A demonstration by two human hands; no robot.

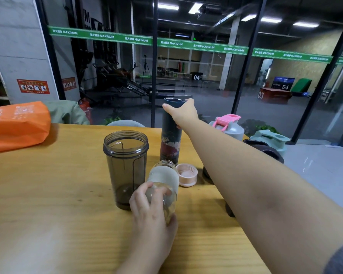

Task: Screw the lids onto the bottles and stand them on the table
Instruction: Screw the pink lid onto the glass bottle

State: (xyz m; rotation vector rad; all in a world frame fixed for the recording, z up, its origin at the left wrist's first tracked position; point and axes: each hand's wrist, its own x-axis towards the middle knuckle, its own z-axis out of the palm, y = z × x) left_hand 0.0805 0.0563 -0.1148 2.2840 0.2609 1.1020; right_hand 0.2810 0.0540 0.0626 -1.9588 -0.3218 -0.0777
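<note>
A tall dark patterned bottle (170, 143) stands upright on the wooden table (48, 194), and my right hand (181, 111) grips it near its top. My left hand (151, 212) holds a clear glass bottle with a pale sleeve (163, 178), which lies tilted with its open neck pointing away. Just right of that neck a pink lid (187, 175) rests upside down. A wide smoky transparent cup (126, 165) stands open and lidless to the left. Dark lids lie partly hidden under my right forearm.
An orange bag (16, 125) lies at the table's far left. At the far right edge are a grey bottle with a pink lid (227, 125), a teal lid (270, 138) and a dark object (265, 150). Glass wall behind the table.
</note>
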